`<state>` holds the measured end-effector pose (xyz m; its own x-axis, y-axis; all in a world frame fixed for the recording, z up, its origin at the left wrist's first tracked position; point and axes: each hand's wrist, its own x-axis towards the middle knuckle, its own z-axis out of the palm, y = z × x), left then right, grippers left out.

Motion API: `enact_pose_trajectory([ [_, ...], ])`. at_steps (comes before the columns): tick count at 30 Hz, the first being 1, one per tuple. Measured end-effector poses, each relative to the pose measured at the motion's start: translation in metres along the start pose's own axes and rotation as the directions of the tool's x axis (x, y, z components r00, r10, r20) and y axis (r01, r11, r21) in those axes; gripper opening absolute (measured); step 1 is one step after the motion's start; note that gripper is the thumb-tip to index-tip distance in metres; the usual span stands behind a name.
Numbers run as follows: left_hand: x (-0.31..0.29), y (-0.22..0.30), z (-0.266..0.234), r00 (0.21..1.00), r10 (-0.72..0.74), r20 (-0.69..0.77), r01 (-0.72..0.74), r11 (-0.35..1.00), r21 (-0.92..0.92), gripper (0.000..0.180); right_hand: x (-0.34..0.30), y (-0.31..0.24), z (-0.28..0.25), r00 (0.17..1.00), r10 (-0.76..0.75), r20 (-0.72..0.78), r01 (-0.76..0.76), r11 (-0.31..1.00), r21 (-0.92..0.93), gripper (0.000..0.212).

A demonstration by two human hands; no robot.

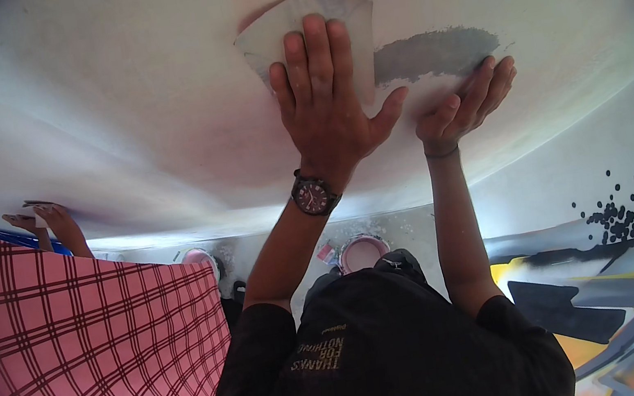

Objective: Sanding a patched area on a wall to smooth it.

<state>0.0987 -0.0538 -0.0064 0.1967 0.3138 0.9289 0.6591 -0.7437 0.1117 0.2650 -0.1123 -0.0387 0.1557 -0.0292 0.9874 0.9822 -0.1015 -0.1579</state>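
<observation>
My left hand (pixel 324 110), a dark watch (pixel 312 196) on its wrist, lies flat with fingers stretched out. Its palm and fingers press a pale, thin sheet (pixel 355 22), perhaps sandpaper, against a large whitish curved surface (pixel 171 63). The sheet's upper left edge shows reddish. Beside it, my right hand (pixel 468 103) is held with fingers extended and thumb apart, nothing visible in it. Its fingertips are at the lower right edge of a rough dark grey patch (pixel 439 52) on the surface. Whether they touch the surface I cannot tell.
At far left, another person's hands (pixel 56 225) hold a small sheet to the surface. Pink checked cloth (pixel 90 333) fills the lower left. Below stand a bucket with pinkish contents (pixel 363 254) and another bucket (pixel 198 257). A painted wall (pixel 596 286) rises at right.
</observation>
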Motion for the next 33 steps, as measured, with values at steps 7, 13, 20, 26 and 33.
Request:
enact_pose_trajectory([
  [7, -0.105, -0.018, 0.037, 1.000, -0.014, -0.015, 0.014, 0.999, 0.035, 0.088, -0.002, 0.005, -0.001, 1.000, 0.008, 0.011, -0.008, 1.000, -0.005, 0.065],
  [13, -0.126, -0.023, 0.048, 0.998, -0.028, -0.055, 0.031, 0.997, 0.064, 0.084, -0.006, 0.005, -0.001, 0.999, 0.013, -0.034, -0.012, 0.999, 0.046, 0.066],
  [20, 0.022, 0.002, 0.004, 0.994, 0.009, -0.108, -0.006, 1.000, 0.029, 0.080, -0.004, 0.013, 0.001, 0.998, 0.019, -0.064, -0.017, 0.999, 0.034, 0.065],
  [26, -0.020, -0.002, 0.028, 0.992, 0.012, -0.128, -0.010, 1.000, 0.012, 0.080, -0.006, 0.018, 0.001, 0.998, 0.019, -0.060, -0.018, 0.999, 0.028, 0.065],
  [33, -0.145, -0.021, 0.059, 0.991, 0.133, 0.013, -0.133, 0.986, 0.100, 0.092, -0.001, 0.015, -0.006, 0.999, 0.013, -0.035, -0.012, 1.000, 0.013, 0.064],
])
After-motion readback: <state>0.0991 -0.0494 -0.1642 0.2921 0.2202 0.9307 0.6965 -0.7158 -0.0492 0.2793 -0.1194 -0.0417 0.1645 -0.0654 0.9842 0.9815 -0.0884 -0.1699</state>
